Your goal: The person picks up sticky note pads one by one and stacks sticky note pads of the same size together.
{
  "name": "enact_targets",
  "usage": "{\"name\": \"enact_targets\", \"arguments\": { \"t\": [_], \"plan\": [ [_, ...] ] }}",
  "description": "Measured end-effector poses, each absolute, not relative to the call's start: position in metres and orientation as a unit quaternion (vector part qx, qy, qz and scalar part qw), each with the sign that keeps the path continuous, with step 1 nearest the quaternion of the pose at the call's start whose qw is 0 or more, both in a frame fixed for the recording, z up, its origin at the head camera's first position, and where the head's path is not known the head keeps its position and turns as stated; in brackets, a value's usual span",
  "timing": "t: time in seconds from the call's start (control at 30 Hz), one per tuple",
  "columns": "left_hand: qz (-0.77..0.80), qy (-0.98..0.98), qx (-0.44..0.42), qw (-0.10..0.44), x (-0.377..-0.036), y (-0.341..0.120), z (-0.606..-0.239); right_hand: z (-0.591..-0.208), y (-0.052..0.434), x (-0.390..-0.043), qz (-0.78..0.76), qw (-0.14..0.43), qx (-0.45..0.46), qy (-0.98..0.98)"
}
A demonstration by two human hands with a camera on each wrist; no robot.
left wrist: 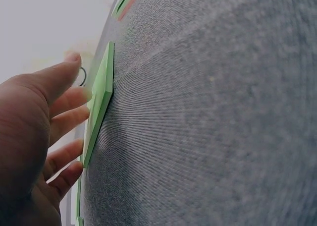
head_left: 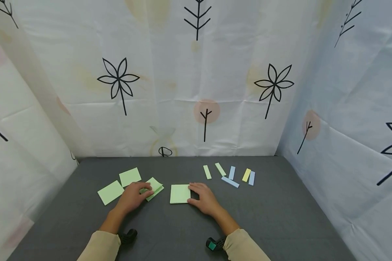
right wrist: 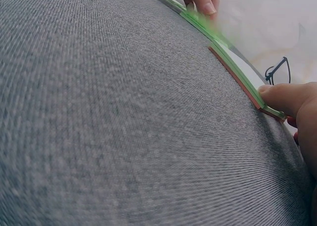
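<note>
My right hand (head_left: 205, 199) grips the right side of a pale green sticky note pad (head_left: 179, 194), whose reddish bottom layer (right wrist: 237, 82) shows in the right wrist view. The thumb (right wrist: 282, 97) lies at the pad's near corner. Further left, my left hand (head_left: 134, 195) is over some pale green notes (head_left: 155, 185) lying unevenly on one another. In the left wrist view its thumb stands apart from loosely bent fingers (left wrist: 69, 118), their tips right at the green notes (left wrist: 100, 84).
Two flat green notes, one farther back (head_left: 130, 177) and one nearer (head_left: 110, 192), lie left of my left hand. Narrow green strips (head_left: 207, 172), blue strips (head_left: 230, 182) and a yellow strip (head_left: 246, 175) lie at the back right. White printed cloth (head_left: 170, 123) walls the grey table (head_left: 170, 232).
</note>
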State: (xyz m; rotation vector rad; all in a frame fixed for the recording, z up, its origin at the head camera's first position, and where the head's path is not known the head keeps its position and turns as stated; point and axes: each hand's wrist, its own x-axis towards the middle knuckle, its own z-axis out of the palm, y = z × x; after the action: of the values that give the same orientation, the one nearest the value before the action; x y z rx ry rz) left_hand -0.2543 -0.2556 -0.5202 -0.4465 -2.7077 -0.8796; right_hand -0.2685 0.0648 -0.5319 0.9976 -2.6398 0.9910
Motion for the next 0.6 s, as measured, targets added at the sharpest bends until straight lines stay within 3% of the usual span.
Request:
{"name": "enact_targets", "arguments": {
  "t": [0.4,0.6],
  "plan": [
    [-0.219,-0.952,-0.068,0.203,-0.247,-0.255,-0.520,-0.534,0.065,-0.269,0.327,0.074,0.333,-0.881],
    [-0.202,-0.965,-0.035,0.163,-0.242,-0.256,-0.516,-0.535,0.065,-0.270,0.326,0.076,0.332,-0.882]
  ]
}}
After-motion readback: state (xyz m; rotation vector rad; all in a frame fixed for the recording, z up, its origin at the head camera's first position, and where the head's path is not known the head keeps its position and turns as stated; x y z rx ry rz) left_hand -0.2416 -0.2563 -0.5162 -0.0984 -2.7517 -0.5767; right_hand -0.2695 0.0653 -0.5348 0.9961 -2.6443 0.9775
